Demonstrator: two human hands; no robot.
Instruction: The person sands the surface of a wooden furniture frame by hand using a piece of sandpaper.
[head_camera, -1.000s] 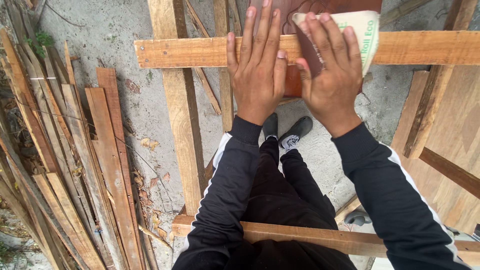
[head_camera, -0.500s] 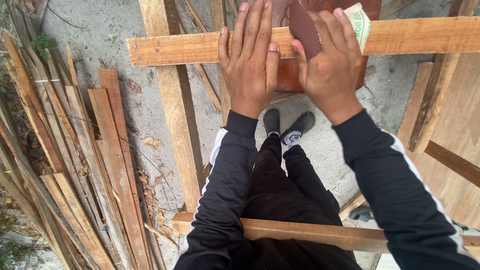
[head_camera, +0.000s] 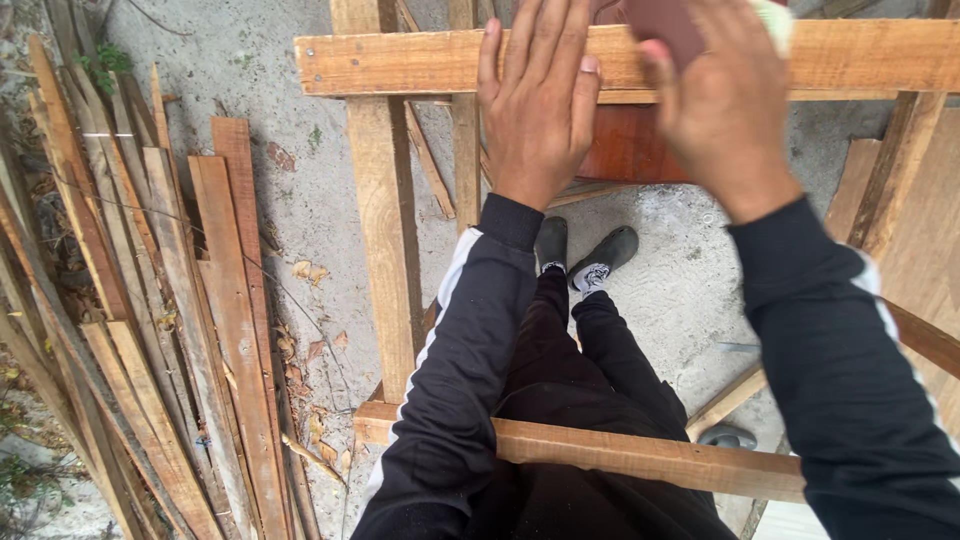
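while pressed flat across the top of the frame, wooden rail (head_camera: 400, 60) under open left hand (head_camera: 535, 105), fingers spread, gripping nothing. right hand (head_camera: 720, 110) blurred at upper right over a reddish sheet (head_camera: 665, 25); grasp impossible to tell. risky: splinters from the rough edge, a slip off the narrow rail toward the reddish panel (head_camera: 625, 145) below, a stumble on loose planks (head_camera: 200, 330) at left.

Rail (head_camera: 400, 60): raw wood, rough, matt. Panel (head_camera: 625, 145): reddish wood, smooth, slight sheen. Ground (head_camera: 320, 180): rough concrete. Sleeves (head_camera: 470, 350): black cloth, matt. Planks (head_camera: 200, 330): weathered wood.
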